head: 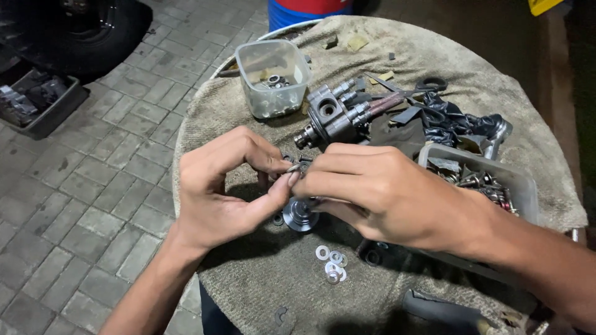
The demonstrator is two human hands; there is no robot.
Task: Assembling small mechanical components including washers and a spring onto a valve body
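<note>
My left hand (220, 186) and my right hand (379, 189) meet fingertip to fingertip over a cloth-covered round table (397, 56). Together they pinch a small thin metal part (294, 167), mostly hidden by the fingers. Just below the fingers a round metal flanged piece (300, 214) rests on the cloth. Behind the hands lies a grey metal pump body (332, 115) with threaded fittings. Several loose washers (331, 263) lie on the cloth nearer to me.
A clear plastic tub (273, 77) with small parts stands at the back left. A second tub (490, 177) of metal bits is under my right forearm. Scissors (410, 87) and a crumpled black bag (453, 121) lie at the back right. Paving (93, 186) and a black crate (40, 102) are at the left.
</note>
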